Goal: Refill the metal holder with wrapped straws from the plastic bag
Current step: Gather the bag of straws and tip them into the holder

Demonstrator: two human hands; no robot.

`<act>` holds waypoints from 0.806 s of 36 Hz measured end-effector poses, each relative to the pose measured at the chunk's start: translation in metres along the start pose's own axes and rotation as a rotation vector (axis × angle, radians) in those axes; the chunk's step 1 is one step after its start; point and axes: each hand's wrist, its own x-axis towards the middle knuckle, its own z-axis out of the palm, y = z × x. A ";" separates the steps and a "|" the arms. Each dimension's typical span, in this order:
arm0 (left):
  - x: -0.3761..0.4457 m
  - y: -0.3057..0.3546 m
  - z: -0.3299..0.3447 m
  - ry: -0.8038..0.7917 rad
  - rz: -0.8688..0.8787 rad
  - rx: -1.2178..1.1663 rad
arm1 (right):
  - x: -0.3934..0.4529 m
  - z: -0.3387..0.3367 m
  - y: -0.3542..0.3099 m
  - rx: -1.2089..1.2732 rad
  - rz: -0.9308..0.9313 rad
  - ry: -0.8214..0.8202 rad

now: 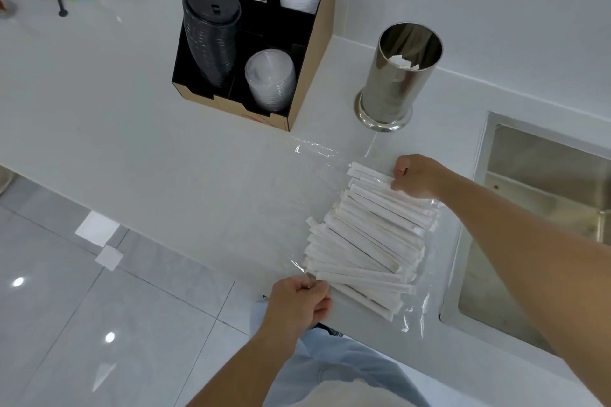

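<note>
Head view: two hands, left hand (302,302) pinching plastic bag (297,188), right hand (417,175) gripping wrapped straws (367,241); one metal holder (398,76).

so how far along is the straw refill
Early. Done: the plastic bag lies on the counter near the metal holder. In hand: the left hand pinches the bag's near edge while the right hand grips the top wrapped straws. Left: nearly everything, since the holder shows only a couple of straw ends inside.
</note>
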 end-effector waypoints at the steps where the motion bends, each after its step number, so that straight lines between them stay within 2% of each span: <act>1: 0.000 0.000 0.001 0.006 -0.005 -0.012 | -0.001 0.000 0.001 0.046 -0.002 0.004; 10: -0.003 0.006 0.012 0.021 0.007 -0.020 | -0.020 0.005 0.008 0.146 -0.216 0.141; 29: 0.004 0.013 0.007 0.002 0.089 0.019 | -0.068 -0.026 0.010 0.314 -0.293 0.309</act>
